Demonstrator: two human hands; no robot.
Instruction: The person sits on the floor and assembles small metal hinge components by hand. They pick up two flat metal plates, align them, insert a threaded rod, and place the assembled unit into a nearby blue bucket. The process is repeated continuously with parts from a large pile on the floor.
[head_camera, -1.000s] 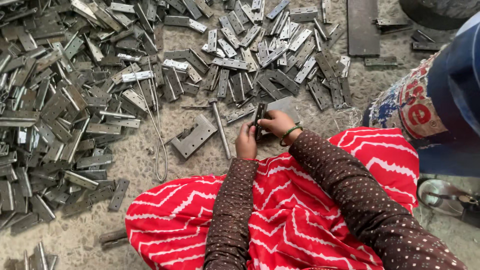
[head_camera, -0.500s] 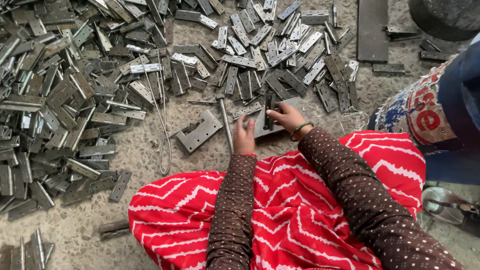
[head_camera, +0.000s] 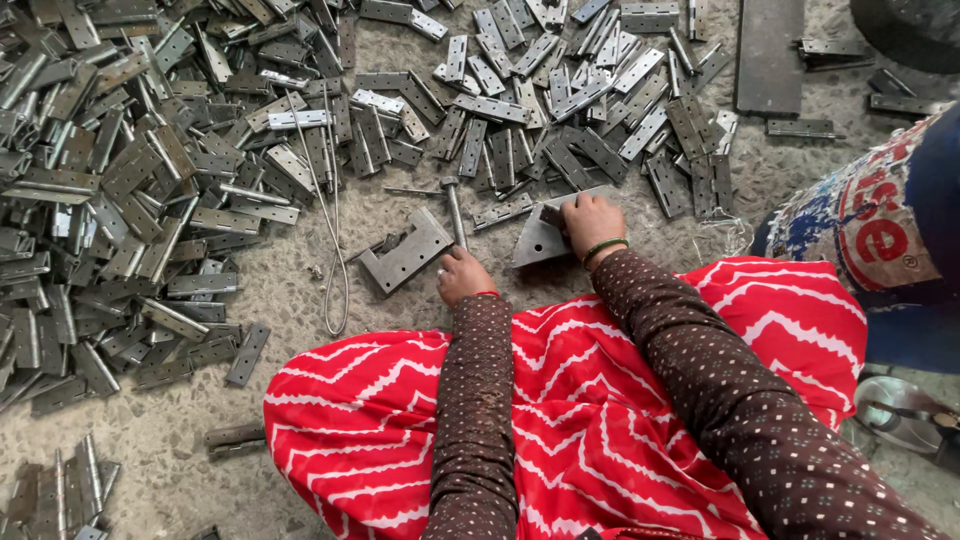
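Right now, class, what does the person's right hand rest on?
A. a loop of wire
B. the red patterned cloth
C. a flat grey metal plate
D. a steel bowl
C: the right hand lies on the flat grey metal plate on the floor, just in front of the hinge pile.

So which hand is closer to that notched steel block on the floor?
Left. The left hand rests right beside the notched steel block, while the right hand is farther off, on a flat metal plate.
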